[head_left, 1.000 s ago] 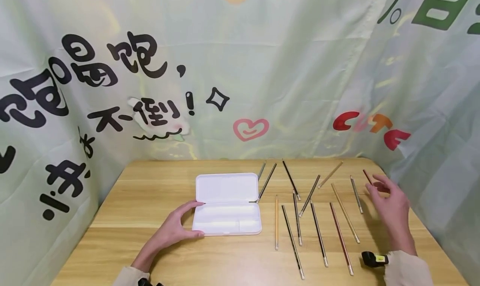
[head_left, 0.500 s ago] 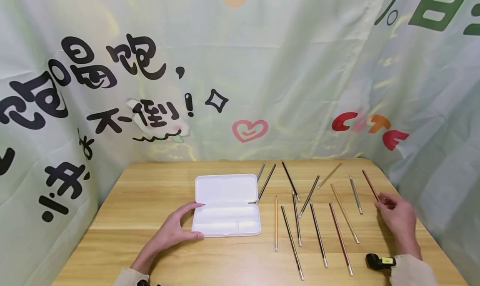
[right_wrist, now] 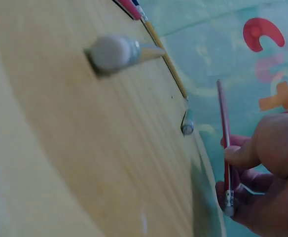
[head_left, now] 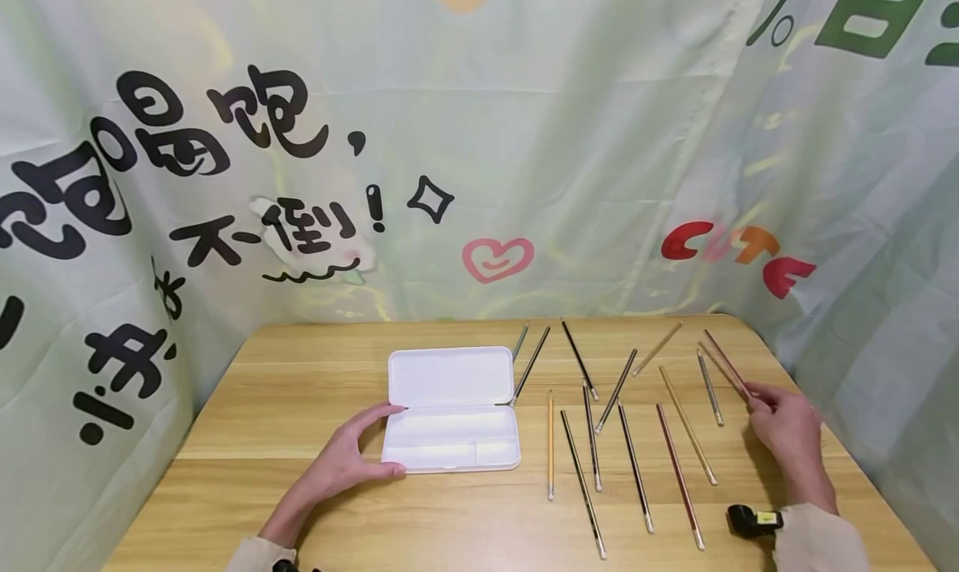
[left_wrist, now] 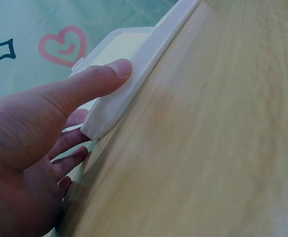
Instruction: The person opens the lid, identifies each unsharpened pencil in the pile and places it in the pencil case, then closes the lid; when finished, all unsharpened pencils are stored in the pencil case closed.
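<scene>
My left hand (head_left: 352,455) grips the left end of an open white pencil case (head_left: 449,460), with the thumb at its front edge and a finger near the hinge. In the left wrist view the thumb (left_wrist: 104,79) lies along the case's side wall (left_wrist: 134,81). The case's lid is laid back and its compartments hold nothing. My right hand (head_left: 787,430) pinches a dark red pencil (head_left: 722,351) near its eraser end, at the right side of the table. That same pencil (right_wrist: 224,113) points up from the fingers in the right wrist view, its eraser near the palm.
Several pencils lie spread between the case and my right hand, among them an orange one (head_left: 550,447), a black one (head_left: 583,480), another red one (head_left: 678,472) and a grey one (head_left: 709,389). A printed curtain (head_left: 599,181) hangs close behind the table (head_left: 315,372).
My right hand has first drawn back and right along the red pencil, then shifted slightly left with it. The pencil's tip now points further left. The left hand and case stay put.
</scene>
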A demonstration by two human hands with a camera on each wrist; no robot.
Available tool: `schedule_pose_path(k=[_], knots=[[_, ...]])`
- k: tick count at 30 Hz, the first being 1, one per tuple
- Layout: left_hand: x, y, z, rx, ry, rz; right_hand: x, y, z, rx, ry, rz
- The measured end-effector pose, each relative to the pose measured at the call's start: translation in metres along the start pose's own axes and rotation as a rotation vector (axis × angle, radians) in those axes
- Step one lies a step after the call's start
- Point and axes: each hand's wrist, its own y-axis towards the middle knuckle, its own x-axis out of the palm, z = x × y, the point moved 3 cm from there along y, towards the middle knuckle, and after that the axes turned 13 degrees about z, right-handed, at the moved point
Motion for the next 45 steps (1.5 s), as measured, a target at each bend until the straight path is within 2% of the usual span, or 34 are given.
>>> schedule_pose_path(k=[2,6,13,20,26,30,37,45], knots=[[0.000,0.000,0.000,-0.002,0.000,-0.002,0.002,0.001,-0.006,-0.048,0.019,0.012],[0.000,0.000,0.001,0.001,0.003,0.001,0.004,0.000,-0.020,-0.089,0.074,0.019],[-0.001,-0.001,0.000,0.004,0.005,0.003,0.005,0.001,-0.049,-0.140,0.279,0.038],[0.000,0.000,-0.001,0.001,-0.005,0.000,0.012,-0.008,-0.083,-0.134,0.383,0.030],[-0.001,0.000,0.001,-0.004,0.001,0.001,0.019,-0.017,-0.113,-0.166,0.416,-0.019],[-0.001,0.000,0.002,-0.005,0.001,-0.001,0.024,-0.026,-0.132,-0.234,0.426,-0.030],[0.000,0.000,0.004,-0.010,0.001,-0.006,0.038,-0.042,-0.158,-0.293,0.362,-0.060],[-0.002,0.000,0.005,-0.007,0.003,0.004,0.060,-0.066,-0.187,-0.368,0.430,-0.111]])
